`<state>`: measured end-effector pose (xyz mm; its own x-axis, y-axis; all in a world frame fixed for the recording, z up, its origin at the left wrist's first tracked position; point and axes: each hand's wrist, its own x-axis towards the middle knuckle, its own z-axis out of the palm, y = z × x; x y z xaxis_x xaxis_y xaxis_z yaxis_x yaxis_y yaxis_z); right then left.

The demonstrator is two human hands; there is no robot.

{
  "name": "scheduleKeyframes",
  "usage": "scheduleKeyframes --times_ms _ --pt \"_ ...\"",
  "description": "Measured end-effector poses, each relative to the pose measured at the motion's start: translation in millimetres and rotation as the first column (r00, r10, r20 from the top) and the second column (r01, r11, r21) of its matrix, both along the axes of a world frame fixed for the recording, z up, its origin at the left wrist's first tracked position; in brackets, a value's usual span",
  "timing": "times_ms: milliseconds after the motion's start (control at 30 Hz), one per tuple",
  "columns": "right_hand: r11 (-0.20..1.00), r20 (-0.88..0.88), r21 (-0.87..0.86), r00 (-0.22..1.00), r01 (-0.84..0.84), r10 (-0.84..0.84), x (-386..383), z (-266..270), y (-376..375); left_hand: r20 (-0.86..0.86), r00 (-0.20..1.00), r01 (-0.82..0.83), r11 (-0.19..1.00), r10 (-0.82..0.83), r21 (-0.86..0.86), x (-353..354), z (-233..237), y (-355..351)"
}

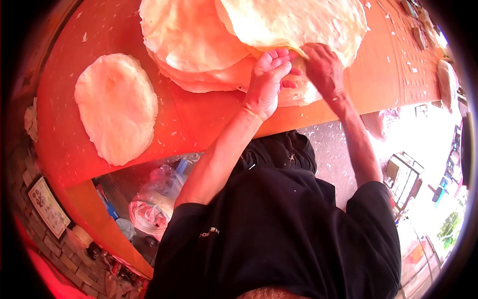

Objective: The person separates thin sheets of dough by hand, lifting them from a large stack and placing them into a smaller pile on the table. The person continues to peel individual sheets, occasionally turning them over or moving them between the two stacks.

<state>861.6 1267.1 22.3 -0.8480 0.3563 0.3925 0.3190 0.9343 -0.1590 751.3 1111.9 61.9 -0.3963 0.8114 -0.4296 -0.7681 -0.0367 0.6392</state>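
Large, pale, thin round sheets (194, 40) lie in overlapping piles at the top of the orange table. My right hand (324, 70) has its fingers closed on the near edge of the upper right sheet (303, 22). Just left of it, my left hand (269, 79) is turned palm up under that same edge, fingers curled; whether it grips the sheet is hard to make out. A smaller oval sheet (117, 109) lies flat by itself on the left.
The orange table (189, 124) carries small pale flakes. Plastic bags (154, 204) sit below its near edge. A framed sheet (48, 207) stands against bricks at lower left. At the right are a wire rack (406, 174) and a pale bundle (447, 84).
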Motion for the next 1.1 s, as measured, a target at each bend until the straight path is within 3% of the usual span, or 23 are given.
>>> scheduleKeyframes --times_ms 33,67,100,133,167,233,267,333,400,433,600,767,833,867,967,1033,1100 --pt "1.000 0.017 -0.030 1.000 -0.002 0.003 2.0 12.4 11.4 -0.020 0.999 0.041 0.998 -0.042 -0.037 -1.8 -0.3 -2.5" --pt "0.997 0.146 -0.027 0.987 0.072 -0.067 2.1 32.7 30.2 -0.021 0.999 0.043 0.998 -0.044 -0.041 -4.2 0.6 -7.3" --pt "0.989 0.119 -0.018 0.983 0.146 -0.143 1.7 58.9 45.2 -0.059 0.996 0.056 0.986 -0.066 -0.158 -5.7 3.3 -16.5" --pt "0.966 0.121 0.239 0.984 0.100 -0.132 16.5 59.3 90.0 -0.094 0.991 0.065 0.960 -0.094 -0.271 -6.7 6.2 -24.8" --pt "0.937 -0.094 0.094 0.940 0.335 -0.327 -6.1 125.8 50.7 -0.094 0.991 0.071 0.960 -0.100 -0.269 -9.1 5.9 -30.3" --pt "0.917 -0.127 0.157 0.928 0.367 -0.349 -11.8 173.5 21.0 -0.063 0.998 0.009 0.950 -0.030 -0.312 -10.7 4.5 -41.7" --pt "0.917 -0.128 0.159 0.928 0.366 -0.349 -9.9 163.6 19.5 -0.044 0.999 0.005 0.958 -0.018 -0.286 -10.7 7.6 -41.8" --pt "0.994 0.082 0.105 0.996 0.036 -0.044 -2.7 117.4 11.0 -0.002 1.000 0.008 0.968 -0.008 -0.252 -14.2 0.0 -35.5" --pt "0.993 0.138 -0.100 0.989 0.069 -0.054 -8.2 64.6 -5.6 0.076 0.997 0.025 0.976 -0.009 -0.218 -16.2 2.2 -29.3" --pt "0.988 0.304 -0.139 0.952 0.071 -0.026 -7.7 40.7 -3.8 0.079 0.997 0.021 0.975 -0.004 -0.221 -15.8 -1.9 -29.5" --pt "0.977 0.125 -0.213 0.992 -0.006 0.033 7.8 38.7 -15.8 0.165 0.982 0.126 0.971 -0.093 -0.202 -18.3 -5.1 -29.1" --pt "0.978 0.148 -0.191 0.983 -0.079 0.108 8.0 40.5 -29.6 0.230 0.963 0.175 0.974 -0.139 -0.142 -18.8 -5.6 -16.5" --pt "0.994 0.079 -0.113 0.997 -0.007 0.016 6.9 25.3 -29.2 0.260 0.959 0.126 0.991 -0.113 -0.036 -20.0 -7.0 -9.3" --pt "0.995 0.127 -0.080 0.991 0.051 -0.040 7.2 13.5 -16.7 0.258 0.960 0.119 0.993 -0.111 -0.013 -20.8 -7.7 -7.7" --pt "0.994 0.131 -0.056 0.988 0.089 -0.081 -4.8 43.3 20.0 0.207 0.974 0.095 0.995 -0.087 -0.029 -24.1 4.5 -9.6" --pt "0.997 -0.078 0.045 0.995 -0.066 0.069 -14.3 79.7 69.5 0.166 0.984 0.089 0.991 -0.072 -0.099 -23.1 11.3 -19.5" --pt "0.875 0.073 0.298 0.904 0.383 -0.420 -37.3 175.8 61.3 0.063 0.993 0.107 0.978 -0.097 -0.180 -23.9 15.7 -43.3"
